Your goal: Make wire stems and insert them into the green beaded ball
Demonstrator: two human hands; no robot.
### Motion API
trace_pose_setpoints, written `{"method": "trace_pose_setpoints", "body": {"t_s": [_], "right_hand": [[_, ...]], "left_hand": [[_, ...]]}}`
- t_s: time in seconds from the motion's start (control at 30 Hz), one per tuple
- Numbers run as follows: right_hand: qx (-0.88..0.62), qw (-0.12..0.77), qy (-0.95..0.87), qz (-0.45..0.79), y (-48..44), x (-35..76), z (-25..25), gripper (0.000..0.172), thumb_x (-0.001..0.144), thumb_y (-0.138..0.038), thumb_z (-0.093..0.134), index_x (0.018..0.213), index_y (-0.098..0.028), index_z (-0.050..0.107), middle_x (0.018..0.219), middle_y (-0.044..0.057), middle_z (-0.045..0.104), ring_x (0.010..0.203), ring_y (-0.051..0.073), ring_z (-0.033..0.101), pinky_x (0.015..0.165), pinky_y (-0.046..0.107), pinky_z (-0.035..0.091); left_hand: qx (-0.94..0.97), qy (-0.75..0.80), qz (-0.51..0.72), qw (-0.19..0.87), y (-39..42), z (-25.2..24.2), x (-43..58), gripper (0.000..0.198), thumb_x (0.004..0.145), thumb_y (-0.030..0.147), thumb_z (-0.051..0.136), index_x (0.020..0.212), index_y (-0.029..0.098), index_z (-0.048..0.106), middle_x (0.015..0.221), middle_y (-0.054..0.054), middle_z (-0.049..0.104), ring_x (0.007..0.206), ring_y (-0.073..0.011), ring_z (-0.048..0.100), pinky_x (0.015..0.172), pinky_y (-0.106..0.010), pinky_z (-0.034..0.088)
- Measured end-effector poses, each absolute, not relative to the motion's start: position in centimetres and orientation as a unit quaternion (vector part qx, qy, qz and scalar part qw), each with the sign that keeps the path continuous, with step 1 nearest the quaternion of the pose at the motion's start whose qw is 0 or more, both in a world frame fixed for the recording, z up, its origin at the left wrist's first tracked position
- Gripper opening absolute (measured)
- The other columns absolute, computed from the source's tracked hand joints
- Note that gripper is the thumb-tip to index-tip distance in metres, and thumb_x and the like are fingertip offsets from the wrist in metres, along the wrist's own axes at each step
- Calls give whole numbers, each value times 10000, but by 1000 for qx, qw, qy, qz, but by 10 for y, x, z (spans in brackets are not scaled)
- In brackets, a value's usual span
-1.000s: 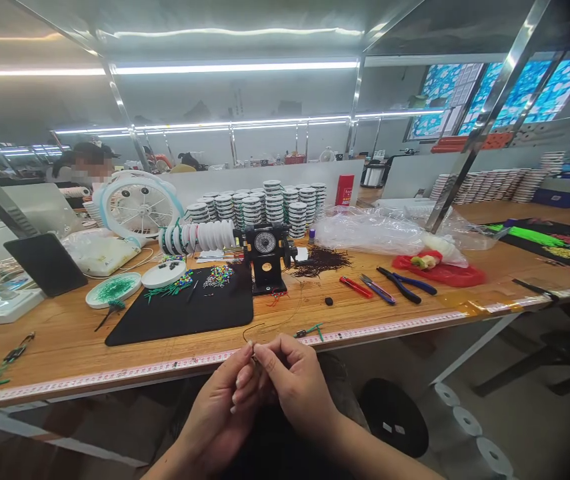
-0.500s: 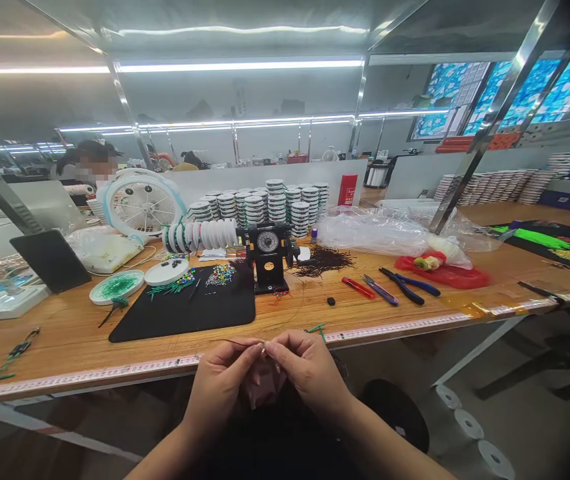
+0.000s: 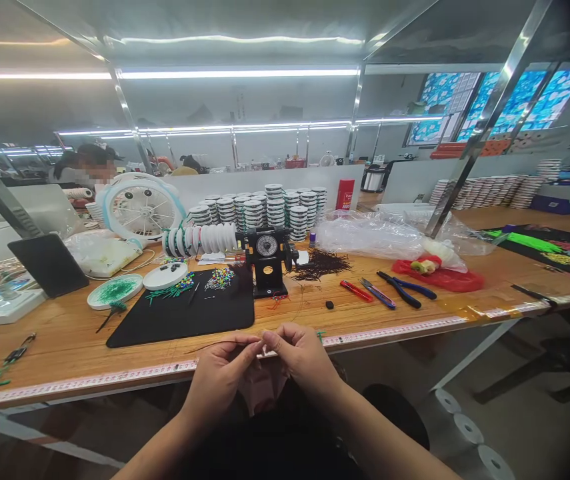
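The L hand (image 3: 219, 380) and R hand (image 3: 305, 357) are up close together, just in front of the worktop (image 3: 39, 347) edge, w/ wrists low and forearms coming in from both sides. Fingers on both hands curl in, and the tips meet in a tight little pinch. They have hold of a thin dark wire (image 3: 209, 347), which sticks out to the L past the L hand, over the worktop edge. Right at the pinch, the wire is too small to see well. A pink cloth (image 3: 263, 387) shows below the hands.

The wire is thin, so it could slip out if the grip gets loose. Its sharp end could poke a finger or spring away if it bends too fast. A small bit dropped here would fall off the edge, not onto the worktop. The beads (image 3: 219, 280) lie loose on a black mat (image 3: 179, 313) near the hands, so a bump could spill them. Pliers (image 3: 402, 290) and red snips (image 3: 356, 291) lie well off to the R.
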State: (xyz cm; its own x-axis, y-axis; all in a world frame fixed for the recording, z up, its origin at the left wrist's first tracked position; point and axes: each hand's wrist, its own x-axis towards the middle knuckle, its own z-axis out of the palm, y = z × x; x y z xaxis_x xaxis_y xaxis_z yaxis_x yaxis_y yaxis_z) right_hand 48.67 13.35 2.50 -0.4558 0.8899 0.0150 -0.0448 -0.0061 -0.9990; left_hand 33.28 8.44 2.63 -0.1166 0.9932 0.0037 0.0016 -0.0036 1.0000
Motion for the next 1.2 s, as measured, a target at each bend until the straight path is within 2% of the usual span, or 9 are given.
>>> {"method": "trace_pose_setpoints", "body": {"t_s": [0.17, 0.33, 0.5, 0.67, 0.83, 0.97, 1.2], "right_hand": [[-383, 375, -574, 619, 140, 492, 24, 344, 747, -490, 589, 679, -166, 496, 442, -83, 394, 337, 44, 355, 374, 176, 327], [-391, 376, -553, 632, 143, 493, 24, 356, 693, -499, 640, 701, -153, 559, 506, -63, 455, 357, 47, 379, 359, 187, 351], [-398, 399, -545, 621, 146, 498, 25, 330, 704, -467, 642, 678, -151, 548, 421, -85, 399, 321, 46, 384, 342, 169, 287], [-395, 378, -556, 627, 147, 499, 26, 362, 709, -479, 629, 769, -122, 630, 503, -47, 491, 344, 40, 387, 342, 177, 295], [-400, 385, -565, 610, 144, 503, 27, 319, 711, -447, 640, 702, -138, 560, 487, -70, 454, 371, 37, 412, 371, 161, 346], [-406, 368, -545, 634, 143, 501, 26, 352, 690, -476, 647, 753, -135, 591, 481, -65, 468, 362, 52, 418, 380, 192, 402], [-416, 385, -550, 613, 144, 499, 21, 358, 673, -477, 662, 699, -126, 593, 475, -65, 443, 373, 46, 393, 364, 180, 335]], "left_hand": [[475, 551, 527, 439, 95, 32, 329, 263, 714, 404, 672, 782, 150, 663, 582, -2, 595, 490, -89, 479, 488, -186, 382], [502, 535, 507, 453, 103, 30, 334, 254, 734, 408, 646, 782, 159, 663, 617, -3, 600, 532, -92, 489, 502, -182, 381], [485, 555, 513, 439, 109, 31, 334, 246, 697, 385, 683, 777, 152, 681, 580, -7, 602, 515, -100, 500, 498, -187, 396], [490, 540, 500, 467, 111, 30, 339, 259, 705, 398, 671, 781, 150, 683, 572, -4, 585, 499, -94, 475, 482, -183, 371], [470, 559, 506, 459, 113, 27, 340, 275, 698, 413, 673, 791, 154, 677, 571, -10, 585, 494, -110, 473, 469, -199, 353], [491, 539, 496, 471, 114, 25, 343, 268, 701, 403, 669, 781, 149, 697, 584, -3, 563, 490, -95, 461, 459, -191, 349], [510, 523, 494, 471, 113, 27, 345, 280, 747, 403, 623, 802, 138, 698, 591, -14, 578, 467, -93, 479, 438, -192, 378]]}}
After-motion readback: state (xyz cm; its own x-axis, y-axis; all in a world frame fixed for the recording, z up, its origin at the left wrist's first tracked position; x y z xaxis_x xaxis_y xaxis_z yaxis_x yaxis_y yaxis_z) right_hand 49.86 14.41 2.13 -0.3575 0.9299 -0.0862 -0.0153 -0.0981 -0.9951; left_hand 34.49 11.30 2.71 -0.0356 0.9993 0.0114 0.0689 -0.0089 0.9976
